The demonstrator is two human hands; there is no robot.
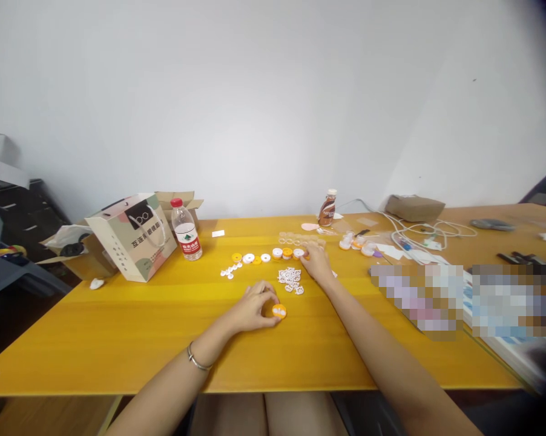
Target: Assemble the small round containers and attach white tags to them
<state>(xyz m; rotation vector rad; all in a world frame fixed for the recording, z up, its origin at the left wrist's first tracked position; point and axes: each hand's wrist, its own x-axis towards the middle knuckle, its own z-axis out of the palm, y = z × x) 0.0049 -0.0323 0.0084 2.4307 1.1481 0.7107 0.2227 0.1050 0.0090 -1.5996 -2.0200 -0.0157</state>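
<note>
My left hand is closed around the edge of a small orange round case, with white pieces showing inside it. The case is close to the table top, tilted toward me. Farther off, my right hand has its fingers curled down at the right end of a row of white and orange round cases. What lies under those fingertips is mostly hidden. Between the hands lies a pile of white openwork pieces. To the left are several orange and white discs and small white parts.
A paper gift bag and a water bottle stand at the left. Clear plastic rings lie behind the row, near a brown drink bottle. White cables, a brown package and papers lie at the right.
</note>
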